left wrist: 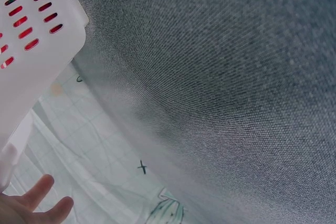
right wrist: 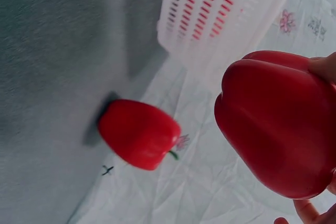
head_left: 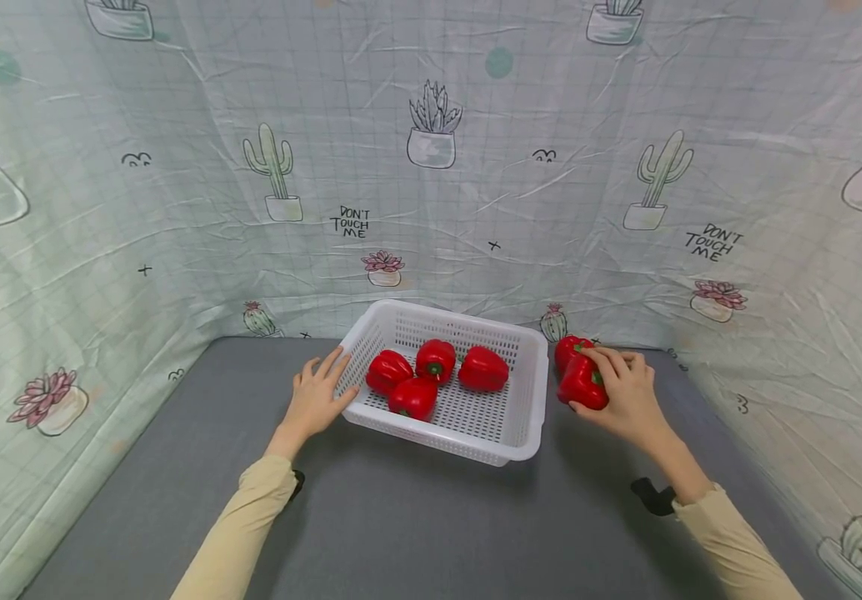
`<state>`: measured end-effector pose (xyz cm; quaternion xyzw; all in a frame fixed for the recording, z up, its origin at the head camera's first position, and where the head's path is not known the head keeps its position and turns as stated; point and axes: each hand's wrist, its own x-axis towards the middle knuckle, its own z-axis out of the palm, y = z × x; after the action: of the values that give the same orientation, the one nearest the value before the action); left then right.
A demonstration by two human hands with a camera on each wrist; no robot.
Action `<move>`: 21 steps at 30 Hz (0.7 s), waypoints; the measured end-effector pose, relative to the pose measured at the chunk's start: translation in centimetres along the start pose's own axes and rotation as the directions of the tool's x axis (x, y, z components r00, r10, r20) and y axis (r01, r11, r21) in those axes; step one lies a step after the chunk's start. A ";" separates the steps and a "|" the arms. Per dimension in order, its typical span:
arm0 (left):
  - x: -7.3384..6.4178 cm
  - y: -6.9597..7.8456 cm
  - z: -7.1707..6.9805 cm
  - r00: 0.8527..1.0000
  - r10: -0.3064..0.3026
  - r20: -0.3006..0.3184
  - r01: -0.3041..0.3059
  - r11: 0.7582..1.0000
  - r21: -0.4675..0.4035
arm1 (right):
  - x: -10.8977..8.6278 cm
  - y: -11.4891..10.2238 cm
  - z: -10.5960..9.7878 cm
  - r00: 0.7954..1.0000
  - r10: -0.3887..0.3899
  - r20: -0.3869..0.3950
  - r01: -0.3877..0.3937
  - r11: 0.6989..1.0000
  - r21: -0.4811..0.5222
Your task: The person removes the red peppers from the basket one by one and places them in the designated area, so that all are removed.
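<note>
A white perforated plastic basket (head_left: 431, 432) stands on the grey table with several red bell peppers (head_left: 484, 369) inside it. At the basket's left end, my left hand (head_left: 314, 398) rests on the rim with its fingers spread. My right hand (head_left: 626, 398) grips a red bell pepper (head_left: 583, 385) just right of the basket, thumb on the near side and fingers over the top. In the right wrist view this held bell pepper (right wrist: 278, 121) is large and near. Another bell pepper (right wrist: 139, 134) lies on the table behind it, partly covered by the held one in the head view.
A pale curtain (head_left: 468, 192) printed with cacti and lettering hangs around the back and sides of the grey table (head_left: 416, 525). Dark bands show at both wrists, the right one (head_left: 654, 497) sticking out beside the sleeve.
</note>
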<state>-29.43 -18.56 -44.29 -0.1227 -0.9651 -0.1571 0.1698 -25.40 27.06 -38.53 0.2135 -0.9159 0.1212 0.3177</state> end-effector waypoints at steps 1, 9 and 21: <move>0.0 0.0 0.0 1.000 0.000 -0.001 0.000 1.000 -0.001 | -0.1 0.2 0.0 1.000 0.006 0.003 -0.006 1.000 0.000; 0.0 -0.1 0.1 1.000 0.009 -0.012 -0.009 1.000 -0.003 | -0.9 1.9 0.5 0.997 0.067 0.023 -0.068 0.997 0.030; 0.0 -0.1 0.1 1.000 0.006 -0.008 -0.006 1.000 0.000 | -1.4 4.3 1.1 0.983 0.143 0.111 -0.139 0.989 -0.043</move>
<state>-29.53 -18.56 -44.41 -0.1248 -0.9641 -0.1568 0.1741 -27.00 30.90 -40.64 0.1488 -0.9473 0.1150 0.2593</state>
